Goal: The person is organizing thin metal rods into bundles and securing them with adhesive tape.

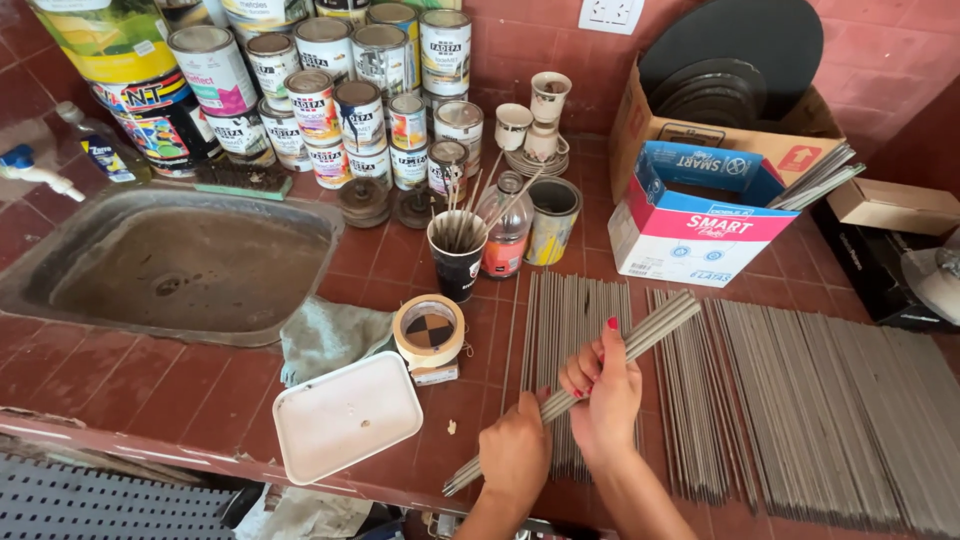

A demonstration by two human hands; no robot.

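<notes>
A red-tiled desk (pixel 380 260) runs along a red wall, with a sunken stone sink (pixel 180 262) at its left end. Near the front edge, both hands hold one bundle of thin grey rods (pixel 600 365), which slants from low left up to the right above the desk. The left hand (pixel 515 452) has its grip clamped round the lower part of the bundle; the right hand (pixel 603 385), nails painted red, has its grip wrapped round the bundle just above, the two hands almost touching. Under and behind the hands, rows of grey rods (pixel 800 400) lie flat side by side, covering the right half of the desk. Just left of the hands sit a white rectangular tray (pixel 345 415), a roll of tape (pixel 428 330) and a grey-green cloth (pixel 330 335). Farther back stand a black cup of sticks (pixel 456 255), a glass bottle (pixel 507 235), stacked paint cans (pixel 330 90) and a blue-and-white cardboard box (pixel 695 225).
</notes>
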